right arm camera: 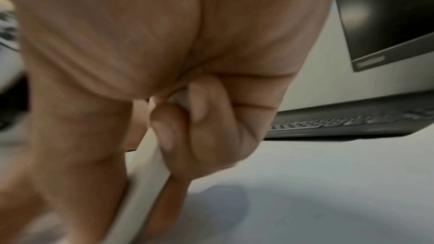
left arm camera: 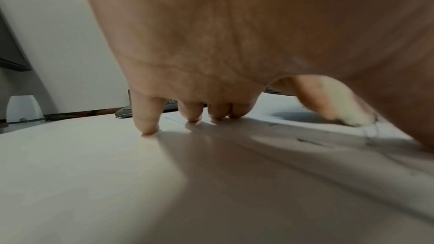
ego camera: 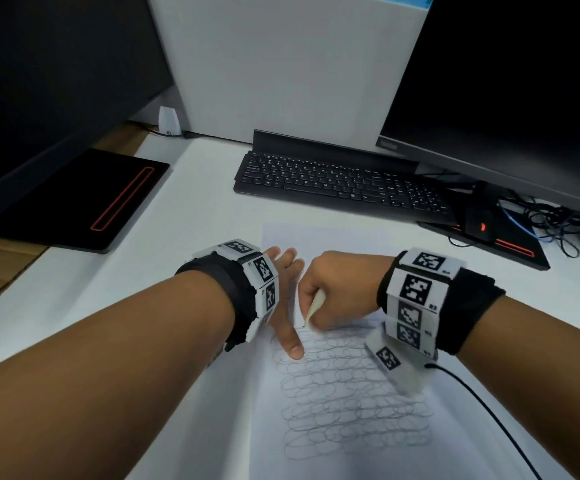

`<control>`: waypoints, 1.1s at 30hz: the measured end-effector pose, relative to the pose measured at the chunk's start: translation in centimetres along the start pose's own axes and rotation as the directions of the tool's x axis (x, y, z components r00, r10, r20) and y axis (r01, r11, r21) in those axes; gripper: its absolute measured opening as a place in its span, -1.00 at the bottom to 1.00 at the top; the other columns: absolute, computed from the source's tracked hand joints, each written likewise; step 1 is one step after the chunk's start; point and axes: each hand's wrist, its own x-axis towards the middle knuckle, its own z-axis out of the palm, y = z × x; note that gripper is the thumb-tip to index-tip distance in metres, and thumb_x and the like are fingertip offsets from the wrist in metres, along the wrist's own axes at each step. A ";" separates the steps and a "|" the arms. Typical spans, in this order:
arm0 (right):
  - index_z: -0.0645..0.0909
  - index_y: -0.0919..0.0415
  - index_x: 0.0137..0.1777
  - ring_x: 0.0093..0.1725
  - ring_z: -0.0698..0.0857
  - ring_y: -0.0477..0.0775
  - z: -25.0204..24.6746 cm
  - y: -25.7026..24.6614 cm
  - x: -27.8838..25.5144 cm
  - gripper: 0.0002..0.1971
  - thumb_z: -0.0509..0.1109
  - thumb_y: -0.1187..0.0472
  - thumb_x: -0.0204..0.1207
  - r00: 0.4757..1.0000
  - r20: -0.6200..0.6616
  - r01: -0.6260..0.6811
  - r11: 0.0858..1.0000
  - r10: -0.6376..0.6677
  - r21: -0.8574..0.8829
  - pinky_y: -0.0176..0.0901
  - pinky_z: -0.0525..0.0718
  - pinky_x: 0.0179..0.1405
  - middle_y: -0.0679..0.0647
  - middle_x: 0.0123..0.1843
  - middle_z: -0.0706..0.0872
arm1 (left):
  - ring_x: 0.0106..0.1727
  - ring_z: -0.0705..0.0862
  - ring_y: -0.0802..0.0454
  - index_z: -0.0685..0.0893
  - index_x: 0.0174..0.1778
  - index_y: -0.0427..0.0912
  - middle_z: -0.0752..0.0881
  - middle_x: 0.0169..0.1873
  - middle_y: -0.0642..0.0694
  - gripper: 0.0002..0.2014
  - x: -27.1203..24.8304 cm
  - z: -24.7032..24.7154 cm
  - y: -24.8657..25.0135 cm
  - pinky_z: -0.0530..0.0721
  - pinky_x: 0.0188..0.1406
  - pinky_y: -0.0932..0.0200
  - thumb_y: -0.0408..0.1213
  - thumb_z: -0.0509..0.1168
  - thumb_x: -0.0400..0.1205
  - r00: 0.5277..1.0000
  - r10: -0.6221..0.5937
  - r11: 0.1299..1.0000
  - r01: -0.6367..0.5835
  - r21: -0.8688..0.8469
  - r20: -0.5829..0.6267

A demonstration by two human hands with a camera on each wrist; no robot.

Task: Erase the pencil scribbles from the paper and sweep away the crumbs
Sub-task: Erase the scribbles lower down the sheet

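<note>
While the left hand (ego camera: 283, 289) lay spread flat, pinning the paper (ego camera: 333, 393), the right hand (ego camera: 337, 289) was fisted round one white eraser stick (ego camera: 316, 304), tip at the scribbles' (ego camera: 351, 393) upper edge; short, light strokes away from the pinning hand would probably spare the single sheet. From the left wrist, four fingertips (left arm camera: 148, 127) pressed down. From the right wrist, curled fingers (right arm camera: 171, 133) clamped the stick.

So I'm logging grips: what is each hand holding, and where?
The right hand grips a white eraser stick around its upper length, tip on the paper. The left hand holds nothing, pressing the paper.
</note>
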 end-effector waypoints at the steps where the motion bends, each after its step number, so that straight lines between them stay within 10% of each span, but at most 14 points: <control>1: 0.78 0.02 -0.15 -0.21 0.66 -0.26 -0.3 0.5 0.2 -0.97 0.52 0.13 0.44 0.999 -0.025 -0.023 1.000 0.023 0.008 -0.32 0.67 -0.14 -0.21 -0.27 0.73 | 0.72 -0.25 -0.16 -0.24 0.73 -0.06 -0.24 0.72 -0.10 0.30 -0.1 0.0 0.0 -0.05 0.63 -0.27 0.32 0.51 0.33 1.000 -0.003 1.000 0.003 0.003 -0.002; 33: 0.77 0.02 -0.15 -0.13 0.71 -0.14 -0.3 1.8 -0.2 -0.95 0.51 0.13 0.41 0.994 -0.067 -0.085 0.994 0.089 0.064 -0.19 0.71 -0.07 -0.15 -0.22 0.78 | 0.72 -0.22 -0.10 -0.23 0.73 -0.08 -0.21 0.72 -0.05 0.31 -0.1 -0.2 0.0 0.01 0.63 -0.24 0.35 0.50 0.32 1.000 -0.026 1.000 0.026 0.007 0.005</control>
